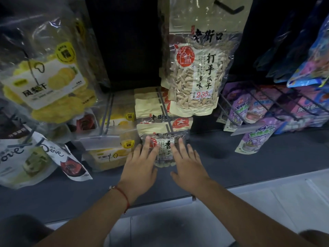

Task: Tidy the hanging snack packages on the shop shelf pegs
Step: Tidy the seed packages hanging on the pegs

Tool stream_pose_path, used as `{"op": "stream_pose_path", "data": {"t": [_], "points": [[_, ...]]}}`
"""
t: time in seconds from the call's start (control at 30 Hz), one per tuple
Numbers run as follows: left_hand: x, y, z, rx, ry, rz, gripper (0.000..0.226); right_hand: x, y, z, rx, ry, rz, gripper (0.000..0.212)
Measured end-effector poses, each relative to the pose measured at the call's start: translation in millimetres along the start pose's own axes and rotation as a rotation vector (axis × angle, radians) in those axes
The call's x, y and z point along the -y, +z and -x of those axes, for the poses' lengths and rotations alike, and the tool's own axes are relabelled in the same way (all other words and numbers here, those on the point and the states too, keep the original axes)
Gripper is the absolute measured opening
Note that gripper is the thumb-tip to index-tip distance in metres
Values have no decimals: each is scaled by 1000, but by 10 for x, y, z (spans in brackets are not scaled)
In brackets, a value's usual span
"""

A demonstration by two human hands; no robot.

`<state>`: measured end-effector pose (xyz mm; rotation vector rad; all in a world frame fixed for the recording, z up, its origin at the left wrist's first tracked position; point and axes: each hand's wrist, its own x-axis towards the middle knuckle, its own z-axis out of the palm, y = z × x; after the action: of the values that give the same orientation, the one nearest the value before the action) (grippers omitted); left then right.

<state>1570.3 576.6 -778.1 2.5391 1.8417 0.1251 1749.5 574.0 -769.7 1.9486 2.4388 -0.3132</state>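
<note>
Clear crinkly film lies under both flat hands, left hand [140, 164] and right hand [188, 164], fingers straight, pressing the front seed bag [164, 152] on the low peg [166, 114]. Light, slippery; probably best pinched by its side edges.

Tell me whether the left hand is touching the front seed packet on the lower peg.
Touching. The head view shows the left hand's straight fingers lying on the front seed packet.

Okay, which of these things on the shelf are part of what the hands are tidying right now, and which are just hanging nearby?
In hand:
left hand
right hand
lower seed packet, pressed flat between both hands

Nearby:
upper seed packet
dried pineapple bag
Dove pouches
purple snack pouches
</note>
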Motion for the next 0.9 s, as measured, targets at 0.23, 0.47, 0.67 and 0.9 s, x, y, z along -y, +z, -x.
{"op": "stream_pose_path", "data": {"t": [0.23,0.47,0.67,0.9], "points": [[74,37,-258,-3,-55,0,79,-51,85,-298,-56,-8,-41,90],[113,19,-403,13,-65,219,67,-105,191,-469,-308,-44,-372,76],[37,55,-308,-474,-123,638,33,-71,236,-691,-387,405,-1025,90],[3,107,-448,-451,-486,1027,47,-94,426,-918,-61,520,-1404,72]]}}
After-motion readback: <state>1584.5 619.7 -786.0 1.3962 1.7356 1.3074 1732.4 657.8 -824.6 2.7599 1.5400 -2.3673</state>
